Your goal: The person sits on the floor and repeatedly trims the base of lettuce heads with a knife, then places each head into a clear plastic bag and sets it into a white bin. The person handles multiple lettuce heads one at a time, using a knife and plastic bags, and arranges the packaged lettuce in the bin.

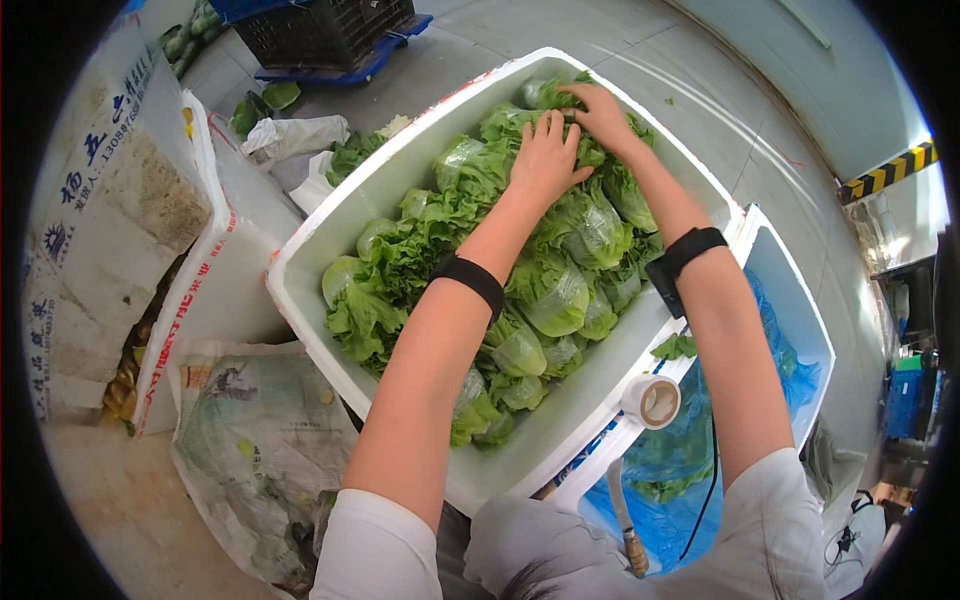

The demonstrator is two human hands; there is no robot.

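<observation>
A white foam box [322, 247] holds many green lettuces, several bundled in clear film. My left hand [546, 154] rests on the lettuces near the far end, fingers spread with the palm down. Beyond it, my right hand [596, 112] curls over a wrapped lettuce [546, 91] in the far corner; whether its fingers grip it is unclear. Wrapped lettuces [556, 301] lie in rows below my hands, and loose leafy heads [360, 319] fill the left side. Both forearms wear black bands.
A film roll [652, 403] and a curved knife [628, 517] with a wooden handle sit at the right, by a second foam box [821, 322] lined with blue plastic. Left are another foam box [180, 337] and a woven sack [262, 442]. A black crate [322, 37] stands beyond.
</observation>
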